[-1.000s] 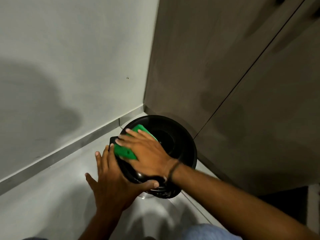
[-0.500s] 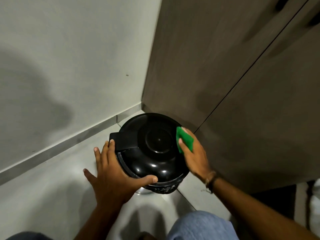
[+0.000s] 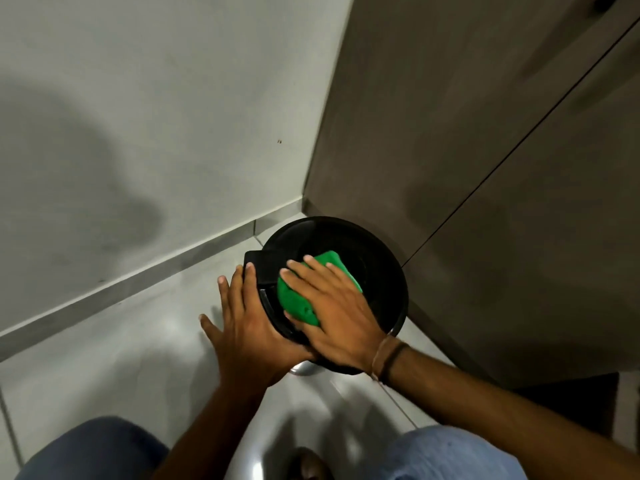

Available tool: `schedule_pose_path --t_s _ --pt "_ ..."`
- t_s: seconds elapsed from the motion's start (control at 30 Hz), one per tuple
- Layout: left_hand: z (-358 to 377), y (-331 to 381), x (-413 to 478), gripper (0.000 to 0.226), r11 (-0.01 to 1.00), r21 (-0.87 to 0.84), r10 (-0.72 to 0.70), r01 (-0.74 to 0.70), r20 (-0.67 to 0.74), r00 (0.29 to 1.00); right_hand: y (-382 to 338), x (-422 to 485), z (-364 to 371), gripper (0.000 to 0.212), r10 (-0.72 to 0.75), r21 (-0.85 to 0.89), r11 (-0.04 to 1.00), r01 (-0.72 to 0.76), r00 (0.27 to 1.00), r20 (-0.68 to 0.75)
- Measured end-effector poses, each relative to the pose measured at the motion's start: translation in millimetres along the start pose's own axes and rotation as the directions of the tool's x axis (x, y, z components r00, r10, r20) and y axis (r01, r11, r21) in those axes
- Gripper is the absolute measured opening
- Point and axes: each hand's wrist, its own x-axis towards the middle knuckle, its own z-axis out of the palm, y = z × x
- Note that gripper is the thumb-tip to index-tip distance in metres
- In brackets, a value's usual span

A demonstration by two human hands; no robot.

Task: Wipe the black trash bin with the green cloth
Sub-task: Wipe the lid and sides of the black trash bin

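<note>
The round black trash bin [image 3: 377,258] stands on the floor in the corner, seen from above with its lid down. My right hand [image 3: 337,306] lies flat on the left part of the lid and presses the green cloth [image 3: 299,296] onto it. My left hand [image 3: 249,323] grips the bin's left side, fingers spread, its thumb hidden under my right hand. Part of the lid is covered by both hands.
A pale wall [image 3: 156,116] with a grey skirting strip [image 3: 138,282] runs on the left. Brown cabinet doors [image 3: 485,168] close off the right, right behind the bin. My knees in blue jeans [image 3: 450,455] are at the bottom, above a glossy tiled floor [image 3: 121,368].
My right hand swept the green cloth from the lid's left side to its right edge, then back to the left part. My left hand stayed on the bin's side.
</note>
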Motion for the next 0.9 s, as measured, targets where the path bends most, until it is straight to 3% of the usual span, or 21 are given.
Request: schedule_pose_path --t_s 0.13,0.33,0.57,0.9 --pt "-2.4 -5.9 0.8 0.187 0.999 0.034 0.032 -0.033 0.032 0.999 -1.0 22.1 2.4 0.063 -0.162 -0.077 0.983 0.166 0.985 0.061" --pt "-3.2 -9.3 3.6 0.181 0.994 0.099 0.035 -0.040 0.051 0.998 10.4 21.7 -1.9 0.063 -0.387 -0.218 0.884 0.414 0.908 0.158" --pt "0.5 -4.7 6.6 0.155 0.988 0.151 0.031 -0.032 0.010 0.999 32.3 -23.4 -5.4 0.066 -0.449 -0.259 0.832 0.490 0.870 0.204" --pt "2.9 -9.1 8.4 0.180 0.993 0.102 0.058 -0.061 0.036 0.998 84.2 -44.1 -5.3 0.059 -0.546 -0.185 0.799 0.572 0.819 0.173"
